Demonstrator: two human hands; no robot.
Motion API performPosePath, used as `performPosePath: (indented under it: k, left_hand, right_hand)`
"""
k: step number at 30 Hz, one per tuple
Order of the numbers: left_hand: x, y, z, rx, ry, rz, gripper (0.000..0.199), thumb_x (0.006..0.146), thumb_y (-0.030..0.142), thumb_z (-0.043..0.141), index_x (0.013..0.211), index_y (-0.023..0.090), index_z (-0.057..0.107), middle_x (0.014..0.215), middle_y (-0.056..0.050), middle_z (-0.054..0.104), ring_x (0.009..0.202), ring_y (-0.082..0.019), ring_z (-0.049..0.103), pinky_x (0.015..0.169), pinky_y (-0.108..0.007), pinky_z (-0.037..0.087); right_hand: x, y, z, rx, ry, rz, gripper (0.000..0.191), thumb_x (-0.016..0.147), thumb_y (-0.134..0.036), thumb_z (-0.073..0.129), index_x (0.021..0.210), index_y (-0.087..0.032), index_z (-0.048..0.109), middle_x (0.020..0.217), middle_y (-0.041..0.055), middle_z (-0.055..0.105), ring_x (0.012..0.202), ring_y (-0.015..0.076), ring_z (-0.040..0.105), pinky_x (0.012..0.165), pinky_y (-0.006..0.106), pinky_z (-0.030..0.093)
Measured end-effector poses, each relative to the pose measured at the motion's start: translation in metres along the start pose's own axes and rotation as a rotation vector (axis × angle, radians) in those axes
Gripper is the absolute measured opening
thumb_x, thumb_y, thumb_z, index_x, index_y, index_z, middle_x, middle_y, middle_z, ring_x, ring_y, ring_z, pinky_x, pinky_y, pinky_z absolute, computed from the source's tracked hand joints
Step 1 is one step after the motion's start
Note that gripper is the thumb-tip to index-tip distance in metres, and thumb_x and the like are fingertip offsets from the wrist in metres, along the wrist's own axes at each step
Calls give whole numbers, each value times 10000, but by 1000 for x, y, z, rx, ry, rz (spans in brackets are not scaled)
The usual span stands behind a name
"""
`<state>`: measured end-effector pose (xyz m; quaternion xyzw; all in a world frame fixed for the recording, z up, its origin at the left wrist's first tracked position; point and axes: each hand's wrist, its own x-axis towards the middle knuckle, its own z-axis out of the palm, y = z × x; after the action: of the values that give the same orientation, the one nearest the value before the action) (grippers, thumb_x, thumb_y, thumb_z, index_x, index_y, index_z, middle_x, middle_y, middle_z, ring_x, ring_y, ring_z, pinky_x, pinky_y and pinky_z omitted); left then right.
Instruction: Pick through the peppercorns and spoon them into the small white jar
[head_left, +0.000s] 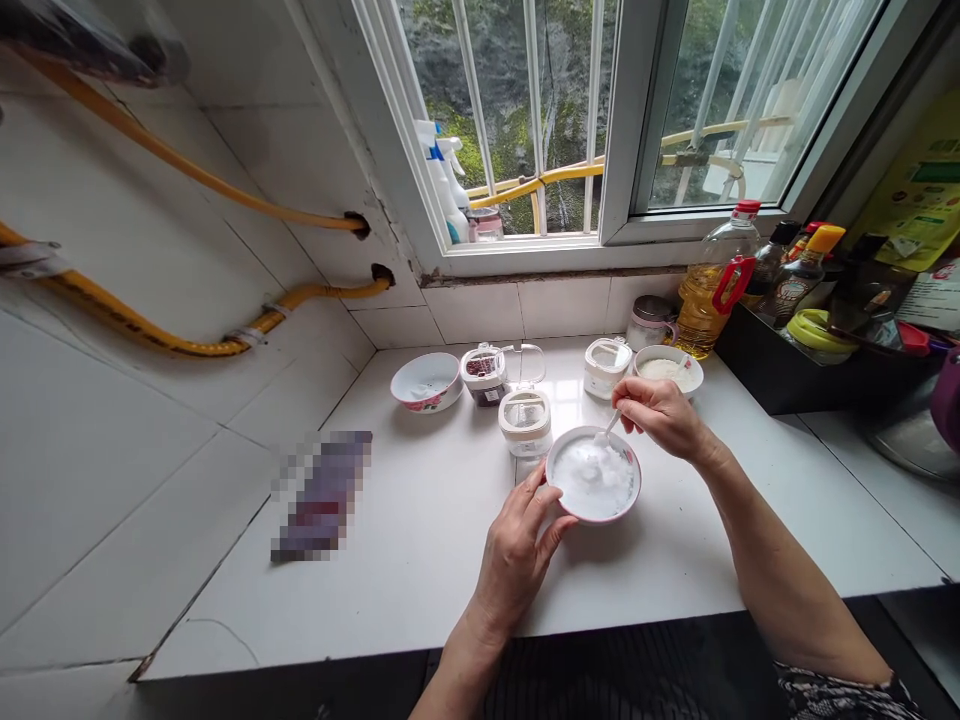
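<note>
A white bowl [594, 480] with a pink rim holds white grains, heaped a little in the middle. My left hand [519, 535] grips its left edge, thumb and fingers on the rim and side. With my right hand [656, 412] I pinch the handle of a small white spoon [612, 424], whose head dips into the grains at the bowl's far side. Just behind the bowl stands a clear spice jar [525, 420] with a white lid. Another such jar [606, 368] is farther back, beside a bowl of pale grains [671, 372].
At the back left are a bowl [427, 384] with a floral pattern and an open-lidded jar [484, 374] with dark red contents. A blurred dark packet [324, 498] lies left. An oil bottle [709, 280] and a black box of bottles [810, 375] line the right, below a window.
</note>
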<state>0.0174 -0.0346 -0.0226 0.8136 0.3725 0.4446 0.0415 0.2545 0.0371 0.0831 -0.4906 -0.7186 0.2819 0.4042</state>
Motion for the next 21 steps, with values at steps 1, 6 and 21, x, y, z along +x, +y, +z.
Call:
performPosePath:
  k: [1, 6, 21]
  left_hand:
    - [0, 0, 0, 3, -1, -3, 155, 1007, 294, 533, 1133, 210, 567, 1317, -166, 632, 1218, -270, 643, 927, -379, 594]
    - [0, 0, 0, 0, 1, -2, 158, 1010, 299, 526, 1135, 211, 566, 1331, -167, 623, 1201, -269, 652, 918, -383, 599]
    - [0, 0, 0, -12, -3, 1, 159, 1012, 299, 524, 1128, 202, 572, 1283, -159, 650, 1252, -271, 621, 958, -379, 578]
  right_hand:
    - [0, -1, 2, 4, -18, 15, 123, 738, -193, 514, 658, -197, 608, 483, -27, 578, 463, 113, 478, 475, 240, 377]
    - [5, 1, 7, 210, -17, 190, 104, 697, -232, 534, 625, -190, 598, 456, -13, 586, 425, 124, 512, 429, 236, 395]
    - [18, 24, 8, 648, 29, 470, 80, 549, -218, 664, 587, -154, 634, 440, 46, 643, 355, 94, 470, 384, 216, 345]
